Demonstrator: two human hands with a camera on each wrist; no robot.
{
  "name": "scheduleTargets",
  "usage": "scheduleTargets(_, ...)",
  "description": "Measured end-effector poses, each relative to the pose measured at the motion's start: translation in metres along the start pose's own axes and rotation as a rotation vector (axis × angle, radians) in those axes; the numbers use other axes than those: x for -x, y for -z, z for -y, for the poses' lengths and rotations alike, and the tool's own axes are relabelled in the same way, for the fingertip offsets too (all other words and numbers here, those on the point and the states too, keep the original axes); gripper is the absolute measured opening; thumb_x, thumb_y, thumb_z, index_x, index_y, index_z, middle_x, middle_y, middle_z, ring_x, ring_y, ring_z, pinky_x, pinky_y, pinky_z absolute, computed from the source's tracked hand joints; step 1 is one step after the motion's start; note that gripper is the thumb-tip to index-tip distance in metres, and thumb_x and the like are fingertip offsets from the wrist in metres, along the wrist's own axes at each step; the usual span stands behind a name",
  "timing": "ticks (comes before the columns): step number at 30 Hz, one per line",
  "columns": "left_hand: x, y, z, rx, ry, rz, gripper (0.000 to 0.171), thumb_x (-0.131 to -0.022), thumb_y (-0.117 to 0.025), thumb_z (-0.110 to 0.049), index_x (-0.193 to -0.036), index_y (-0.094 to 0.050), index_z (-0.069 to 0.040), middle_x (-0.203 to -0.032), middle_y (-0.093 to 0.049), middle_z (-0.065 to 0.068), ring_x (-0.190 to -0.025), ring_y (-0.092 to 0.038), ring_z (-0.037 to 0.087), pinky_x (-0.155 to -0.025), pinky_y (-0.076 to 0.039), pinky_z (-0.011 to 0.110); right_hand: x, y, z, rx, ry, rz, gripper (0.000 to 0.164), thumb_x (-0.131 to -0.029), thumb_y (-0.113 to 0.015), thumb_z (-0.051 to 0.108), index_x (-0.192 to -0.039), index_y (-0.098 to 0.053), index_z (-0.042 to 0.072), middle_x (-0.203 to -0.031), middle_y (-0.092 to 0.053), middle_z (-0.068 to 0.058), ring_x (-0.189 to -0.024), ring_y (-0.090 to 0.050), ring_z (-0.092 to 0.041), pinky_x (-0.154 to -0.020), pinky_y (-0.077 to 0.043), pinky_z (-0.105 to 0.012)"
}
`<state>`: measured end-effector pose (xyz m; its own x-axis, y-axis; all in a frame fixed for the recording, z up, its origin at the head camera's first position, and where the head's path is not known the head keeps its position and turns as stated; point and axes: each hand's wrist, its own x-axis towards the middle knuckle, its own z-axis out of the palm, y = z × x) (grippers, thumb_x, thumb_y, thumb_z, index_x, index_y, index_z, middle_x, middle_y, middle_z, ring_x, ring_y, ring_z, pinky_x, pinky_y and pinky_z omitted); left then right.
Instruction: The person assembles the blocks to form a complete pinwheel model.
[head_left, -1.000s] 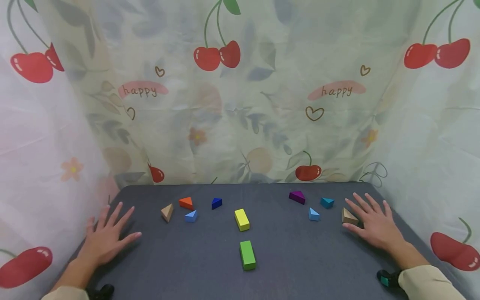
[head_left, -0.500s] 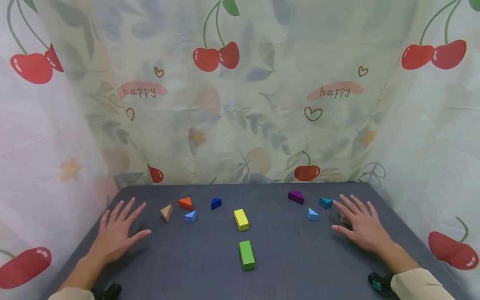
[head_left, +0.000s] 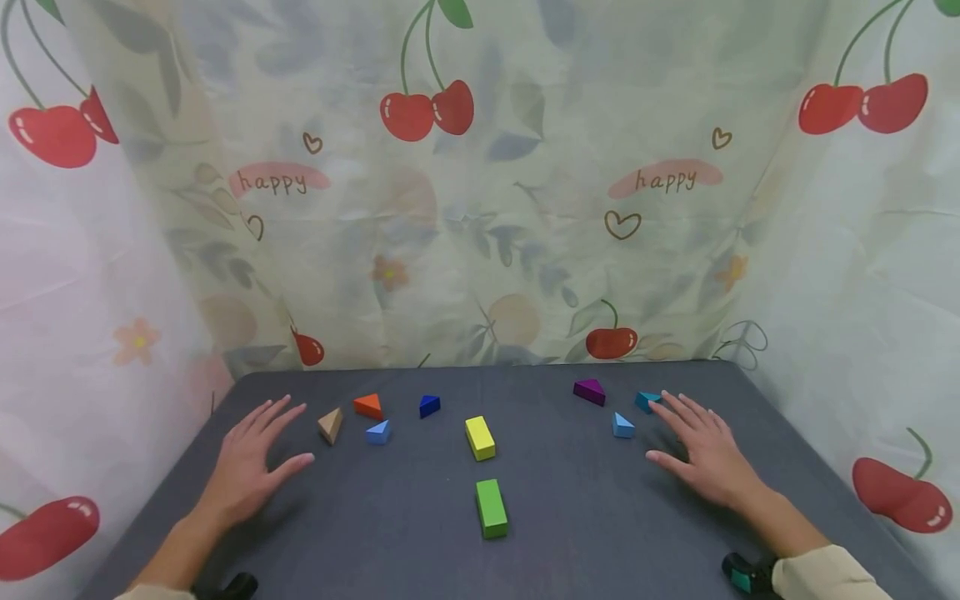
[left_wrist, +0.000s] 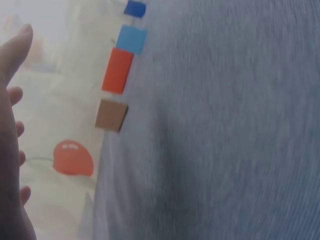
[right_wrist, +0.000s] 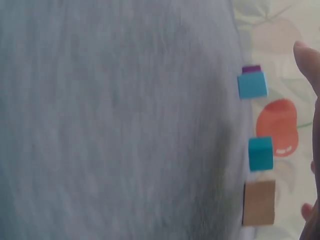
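Note:
My left hand [head_left: 247, 467] hovers over the left of the table with fingers spread, holding nothing. Nearest to it is a natural wood triangular block [head_left: 330, 425]; beyond lie an orange triangular block [head_left: 368, 406], a light blue one [head_left: 378, 432] and a dark blue one [head_left: 430, 406]. On the right, my right hand [head_left: 705, 457] is also spread, with nothing in it. In the head view it hides a wooden block [right_wrist: 259, 203], which the right wrist view shows. By its fingertips are a teal block [head_left: 647, 401], a light blue triangular block [head_left: 622, 425] and a purple one [head_left: 589, 392].
A yellow rectangular block [head_left: 480, 438] and a green rectangular block [head_left: 491, 508] lie mid-table, one behind the other. Grey cloth covers the table [head_left: 570, 517]. Printed curtains [head_left: 480, 208] hang at the back and both sides.
Both hands have moved inward, the left toward the right and the right toward the left. The right hand now covers the wooden block in the head view. No block has moved on the table.

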<state>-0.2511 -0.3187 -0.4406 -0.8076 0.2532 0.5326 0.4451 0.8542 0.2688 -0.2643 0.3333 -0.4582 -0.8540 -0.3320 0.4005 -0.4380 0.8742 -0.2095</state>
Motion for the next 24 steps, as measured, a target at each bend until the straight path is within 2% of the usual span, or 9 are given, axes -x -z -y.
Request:
scheduleTargets(6, -0.004, -0.008, -0.017, 0.089, 0.012, -0.026, 0.060, -0.084, -0.075, -0.033, -0.138, -0.055, -0.014, -0.145, -0.044, 0.017, -0.134, -0.031, 0.044, -0.099, -0.019, 0.071, 0.002, -0.002, 0.016, -0.122, -0.032, -0.001, 0.073, -0.089, -0.068, 0.044, -0.150, -0.038, 0.018, -0.153, -0.032, -0.014, -0.137, -0.026, -0.042, -0.095, -0.025, -0.074)
scheduleTargets(12, -0.008, -0.016, -0.034, 0.184, -0.009, -0.082, 0.054, -0.083, -0.077, -0.025, -0.133, -0.059, -0.013, -0.142, -0.048, 0.014, -0.133, -0.034, 0.041, -0.099, -0.020, 0.070, 0.001, -0.004, 0.031, -0.246, -0.012, -0.045, 0.069, -0.089, -0.071, 0.032, -0.148, -0.041, 0.015, -0.150, -0.037, -0.018, -0.135, -0.031, -0.044, -0.101, -0.023, -0.068)
scheduleTargets(15, -0.011, -0.019, -0.042, 0.232, -0.021, -0.112, 0.052, -0.082, -0.077, -0.021, -0.131, -0.061, -0.012, -0.141, -0.051, 0.013, -0.132, -0.036, 0.039, -0.098, -0.022, 0.069, 0.000, -0.004, 0.042, -0.299, -0.004, -0.055, 0.068, -0.090, -0.071, 0.028, -0.149, -0.040, 0.015, -0.149, -0.039, -0.017, -0.134, -0.034, -0.041, -0.099, -0.030, -0.065)
scheduleTargets(20, -0.017, -0.023, -0.054, 0.294, -0.004, -0.122, 0.050, -0.084, -0.077, -0.021, -0.131, -0.061, -0.012, -0.139, -0.053, 0.011, -0.131, -0.038, 0.037, -0.098, -0.023, 0.068, -0.002, -0.006, 0.056, -0.397, 0.010, -0.072, 0.062, -0.093, -0.067, 0.021, -0.148, -0.040, 0.013, -0.144, -0.046, -0.013, -0.122, -0.047, -0.035, -0.087, -0.049, -0.051)
scheduleTargets(24, -0.022, -0.028, -0.064, 0.331, 0.033, -0.114, 0.047, -0.086, -0.076, -0.022, -0.130, -0.062, -0.013, -0.134, -0.057, 0.010, -0.127, -0.042, 0.033, -0.099, -0.025, 0.066, -0.005, -0.008, 0.064, -0.515, 0.014, -0.060, 0.058, -0.096, -0.063, 0.012, -0.148, -0.038, 0.012, -0.140, -0.049, -0.013, -0.116, -0.054, -0.034, -0.082, -0.053, -0.036)
